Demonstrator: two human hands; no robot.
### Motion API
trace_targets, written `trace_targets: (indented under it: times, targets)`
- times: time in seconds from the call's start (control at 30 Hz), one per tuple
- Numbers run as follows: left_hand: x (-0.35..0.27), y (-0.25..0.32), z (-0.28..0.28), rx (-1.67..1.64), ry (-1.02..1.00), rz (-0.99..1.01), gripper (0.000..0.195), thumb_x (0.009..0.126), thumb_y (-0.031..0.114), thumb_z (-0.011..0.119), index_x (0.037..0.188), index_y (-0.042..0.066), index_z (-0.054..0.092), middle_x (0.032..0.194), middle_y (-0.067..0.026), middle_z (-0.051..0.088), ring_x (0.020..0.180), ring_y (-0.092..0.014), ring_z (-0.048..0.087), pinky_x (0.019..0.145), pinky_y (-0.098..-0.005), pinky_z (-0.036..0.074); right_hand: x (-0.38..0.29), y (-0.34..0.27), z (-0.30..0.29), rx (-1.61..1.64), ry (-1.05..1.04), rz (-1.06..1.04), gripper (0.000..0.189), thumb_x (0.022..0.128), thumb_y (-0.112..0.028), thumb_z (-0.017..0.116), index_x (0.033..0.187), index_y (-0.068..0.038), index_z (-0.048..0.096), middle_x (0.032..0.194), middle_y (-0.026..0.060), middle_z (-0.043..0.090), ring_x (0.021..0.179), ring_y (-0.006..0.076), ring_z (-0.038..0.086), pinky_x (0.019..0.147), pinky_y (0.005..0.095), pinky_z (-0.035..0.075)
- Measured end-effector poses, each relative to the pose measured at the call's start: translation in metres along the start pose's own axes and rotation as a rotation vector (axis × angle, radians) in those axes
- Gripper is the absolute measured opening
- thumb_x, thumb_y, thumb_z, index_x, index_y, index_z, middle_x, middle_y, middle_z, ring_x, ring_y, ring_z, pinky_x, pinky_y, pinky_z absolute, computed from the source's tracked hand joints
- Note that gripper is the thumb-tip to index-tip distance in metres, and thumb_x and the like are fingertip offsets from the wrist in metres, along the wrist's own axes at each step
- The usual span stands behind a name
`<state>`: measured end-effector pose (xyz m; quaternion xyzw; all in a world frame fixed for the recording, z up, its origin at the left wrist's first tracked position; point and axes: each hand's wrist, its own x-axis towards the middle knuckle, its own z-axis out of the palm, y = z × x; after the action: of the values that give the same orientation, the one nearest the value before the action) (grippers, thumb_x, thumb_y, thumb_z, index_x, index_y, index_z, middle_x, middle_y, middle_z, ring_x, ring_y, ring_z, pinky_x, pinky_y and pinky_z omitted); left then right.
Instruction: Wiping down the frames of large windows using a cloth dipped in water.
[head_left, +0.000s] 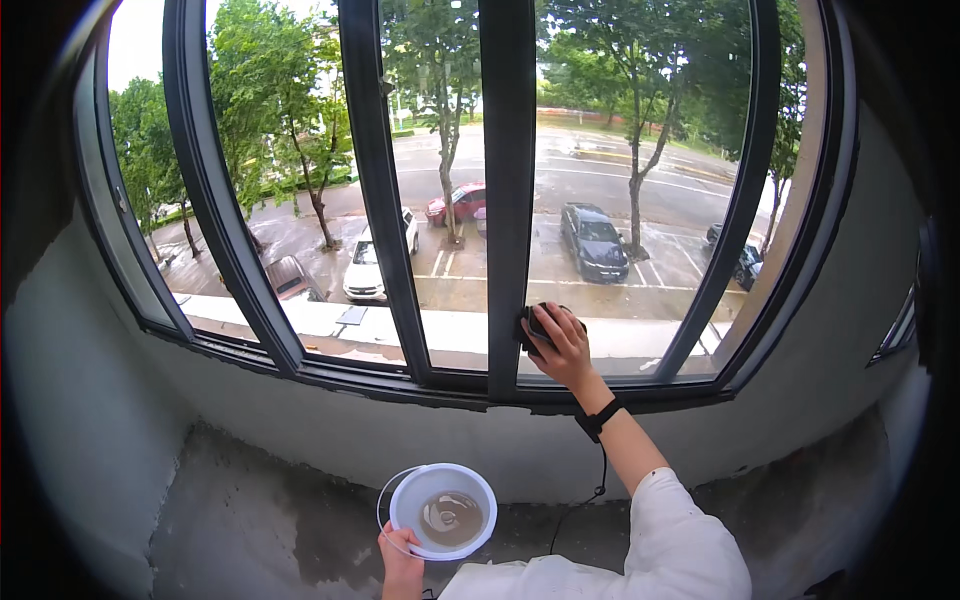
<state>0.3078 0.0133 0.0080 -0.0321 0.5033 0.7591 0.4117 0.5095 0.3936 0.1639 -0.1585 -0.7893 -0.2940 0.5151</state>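
Observation:
My right hand (564, 346) is stretched out to the window and holds a black object (538, 330), perhaps a cloth or pad, against the glass beside the dark window frame (508, 225). Its exact kind cannot be told, as my fingers cover part of it. A dark band with a small device sits on my right wrist, and a thin black cord hangs below it. Low in the view, my left hand (402, 551) grips the rim of a white plastic bucket (484, 517) at its lower left. Murky liquid lies in the bottom of the bucket, and its thin handle leans to the left.
Sliding window panels in dark frames span the wall, with the bottom track (360, 377) running below them. Under the sill is a pale plastered wall (315, 427). The concrete floor (240, 510) has dark, wet-looking patches. Trees and parked cars stand outside the glass.

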Motion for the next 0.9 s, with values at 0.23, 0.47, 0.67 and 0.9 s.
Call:
trace_targets:
  times: [0.23, 0.47, 0.67, 0.9]
  targets:
    - [-0.001, 0.011, 0.026, 0.165, -0.035, -0.015, 0.054, 0.049, -0.01, 0.046, 0.1, -0.004, 0.062, 0.095, -0.0125, 0.064, 0.087, -0.028, 0.064, 0.07, -0.0295, 0.051, -0.112, 0.038, -0.034, -0.117, -0.223, -0.009, 0.036, 0.084, -0.014, 0.072, 0.116, -0.029, 0.076, 0.148, 0.0008, 0.05, 0.139, 0.0227, 0.048, 0.114, 0.0389, 0.046]
    - [-0.005, -0.018, 0.084, 0.071, -0.036, 0.003, 0.056, 0.046, -0.008, 0.044, 0.099, -0.003, 0.059, 0.097, -0.0146, 0.064, 0.089, -0.033, 0.066, 0.081, -0.035, 0.058, -0.207, 0.168, -0.131, -0.243, -0.025, 0.412, 0.064, 0.085, -0.003, 0.061, 0.147, -0.012, 0.052, 0.159, 0.0203, 0.032, 0.148, 0.0453, 0.031, 0.12, 0.0555, 0.031]
    - [-0.02, -0.064, 0.108, 0.082, -0.049, 0.03, 0.067, 0.048, -0.006, 0.043, 0.114, -0.004, 0.057, 0.107, -0.0164, 0.062, 0.103, -0.037, 0.064, 0.092, -0.0416, 0.057, -0.185, 0.239, -0.187, -0.353, 0.136, 0.438, 0.063, 0.092, -0.012, 0.059, 0.152, -0.002, 0.042, 0.161, 0.0297, 0.023, 0.15, 0.0541, 0.017, 0.122, 0.0619, 0.017]
    - [-0.059, -0.1, 0.144, 0.0, 0.024, 0.05, 0.068, 0.049, -0.008, 0.043, 0.116, -0.005, 0.057, 0.107, -0.0157, 0.062, 0.102, -0.036, 0.064, 0.092, -0.04, 0.057, -0.053, 0.231, -0.165, -0.214, 0.559, 0.595, 0.061, 0.09, -0.013, 0.066, 0.147, 0.0, 0.05, 0.155, 0.0283, 0.035, 0.145, 0.0483, 0.034, 0.117, 0.0551, 0.032]
